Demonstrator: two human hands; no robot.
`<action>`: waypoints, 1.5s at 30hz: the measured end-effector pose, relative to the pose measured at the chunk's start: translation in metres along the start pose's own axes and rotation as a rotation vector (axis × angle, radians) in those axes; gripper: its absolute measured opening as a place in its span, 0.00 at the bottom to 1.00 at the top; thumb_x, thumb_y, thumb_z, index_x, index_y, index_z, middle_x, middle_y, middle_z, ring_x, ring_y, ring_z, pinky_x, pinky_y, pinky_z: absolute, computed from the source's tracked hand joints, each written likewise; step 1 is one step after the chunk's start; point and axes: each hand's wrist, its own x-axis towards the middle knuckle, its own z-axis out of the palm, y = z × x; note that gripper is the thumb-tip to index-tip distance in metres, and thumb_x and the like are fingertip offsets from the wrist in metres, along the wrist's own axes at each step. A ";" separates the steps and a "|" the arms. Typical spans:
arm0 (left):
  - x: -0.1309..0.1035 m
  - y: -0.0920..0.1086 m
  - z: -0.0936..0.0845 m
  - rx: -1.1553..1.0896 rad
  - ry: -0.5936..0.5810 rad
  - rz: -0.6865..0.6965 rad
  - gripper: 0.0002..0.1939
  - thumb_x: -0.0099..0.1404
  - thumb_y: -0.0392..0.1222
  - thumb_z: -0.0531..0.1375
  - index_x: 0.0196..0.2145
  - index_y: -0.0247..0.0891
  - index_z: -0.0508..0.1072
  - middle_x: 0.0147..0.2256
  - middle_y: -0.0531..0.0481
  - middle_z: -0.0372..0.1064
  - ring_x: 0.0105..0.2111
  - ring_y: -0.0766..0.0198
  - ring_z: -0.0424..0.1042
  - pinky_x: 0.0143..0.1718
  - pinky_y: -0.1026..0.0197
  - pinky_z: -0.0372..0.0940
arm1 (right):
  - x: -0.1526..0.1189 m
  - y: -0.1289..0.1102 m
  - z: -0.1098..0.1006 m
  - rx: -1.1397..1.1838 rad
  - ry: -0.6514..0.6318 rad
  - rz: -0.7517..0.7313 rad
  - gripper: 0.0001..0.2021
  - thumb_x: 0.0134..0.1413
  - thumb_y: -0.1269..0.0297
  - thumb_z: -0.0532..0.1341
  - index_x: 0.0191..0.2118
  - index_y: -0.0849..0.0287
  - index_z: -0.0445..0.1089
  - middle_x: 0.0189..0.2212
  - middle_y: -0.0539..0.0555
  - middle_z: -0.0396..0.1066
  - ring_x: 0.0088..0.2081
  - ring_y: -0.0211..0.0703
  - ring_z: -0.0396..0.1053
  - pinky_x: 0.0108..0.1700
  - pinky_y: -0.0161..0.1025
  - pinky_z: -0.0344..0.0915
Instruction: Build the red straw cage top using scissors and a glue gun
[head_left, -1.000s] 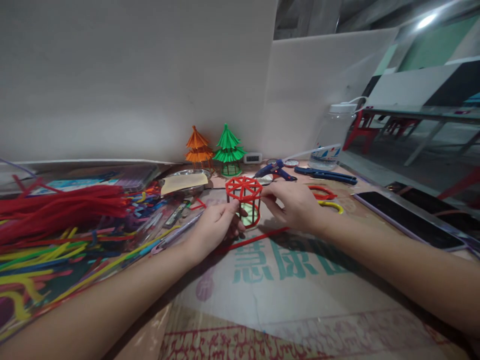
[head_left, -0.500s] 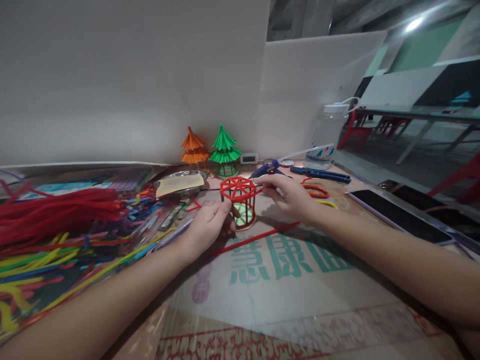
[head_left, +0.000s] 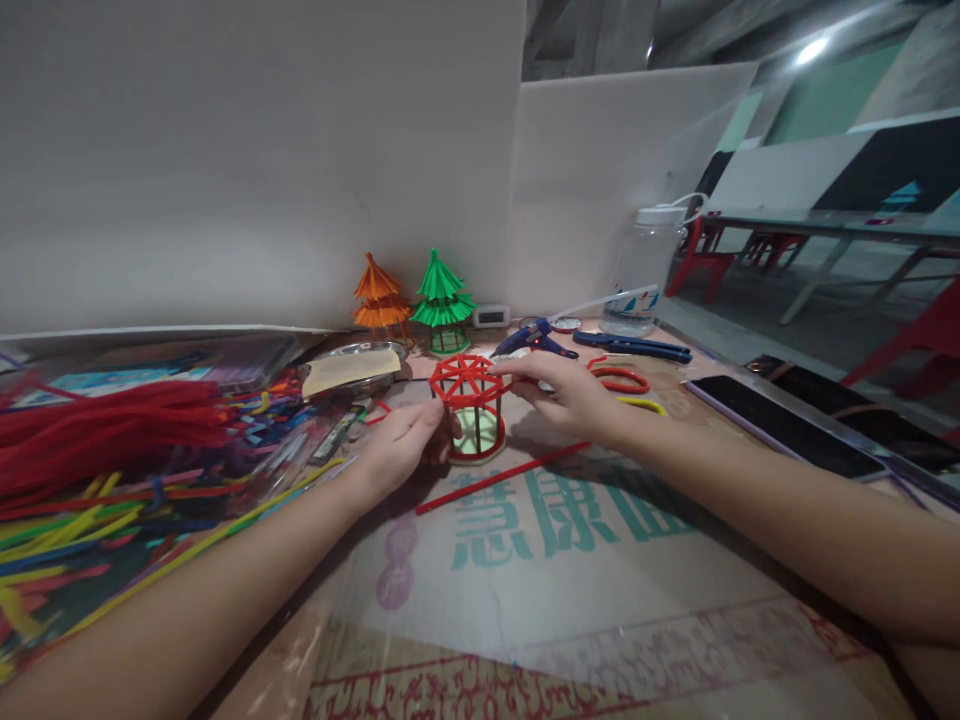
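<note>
Closer in, my right hand [head_left: 559, 392] now reaches the rim of the red-topped frame [head_left: 466, 377], so both hands meet there.
It stands upright before me; my left hand [head_left: 401, 440] grips its left side, right fingers narrowed, their hold unclear.

Openwork drum frame [head_left: 470, 376]: matt, fuzzy-looking. Water bottle [head_left: 637, 270]: clear, smooth plastic. Dish [head_left: 375, 386]: shiny metal. Paper sheet [head_left: 351, 371]: matt. Glue gun [head_left: 534, 334]: smooth plastic. Smartphone [head_left: 787, 428]: glossy screen. Table covering [head_left: 525, 600]: glossy, transparent plastic.

L grip [head_left: 403, 440] on red frame [head_left: 469, 377], R grip [head_left: 562, 393] @ its top.
</note>
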 end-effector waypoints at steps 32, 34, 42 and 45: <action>0.002 0.034 -0.016 0.683 0.266 0.640 0.19 0.65 0.48 0.65 0.52 0.43 0.70 0.57 0.43 0.62 0.60 0.51 0.62 0.61 0.47 0.59 | 0.002 -0.039 0.000 0.005 -0.015 0.036 0.08 0.60 0.72 0.59 0.44 0.60 0.72 0.36 0.55 0.77 0.32 0.40 0.69 0.35 0.36 0.62; -0.001 0.038 -0.014 0.738 0.271 0.665 0.14 0.67 0.45 0.63 0.49 0.44 0.72 0.58 0.43 0.61 0.60 0.52 0.62 0.61 0.45 0.59 | 0.003 -0.043 0.001 0.006 -0.016 0.034 0.07 0.61 0.71 0.59 0.44 0.60 0.72 0.36 0.54 0.77 0.33 0.39 0.69 0.35 0.36 0.62; -0.004 0.043 -0.011 0.887 0.289 0.843 0.08 0.67 0.39 0.63 0.44 0.44 0.77 0.53 0.44 0.69 0.55 0.53 0.66 0.56 0.45 0.61 | 0.002 -0.058 0.005 0.016 0.013 0.084 0.06 0.62 0.71 0.60 0.43 0.60 0.73 0.32 0.52 0.75 0.31 0.38 0.66 0.33 0.34 0.60; -0.003 0.041 -0.009 0.907 0.311 0.870 0.07 0.67 0.38 0.64 0.43 0.44 0.77 0.51 0.45 0.71 0.53 0.53 0.68 0.55 0.46 0.62 | 0.001 -0.059 0.006 0.030 0.011 0.087 0.06 0.62 0.71 0.60 0.43 0.60 0.73 0.33 0.53 0.75 0.30 0.37 0.66 0.33 0.34 0.61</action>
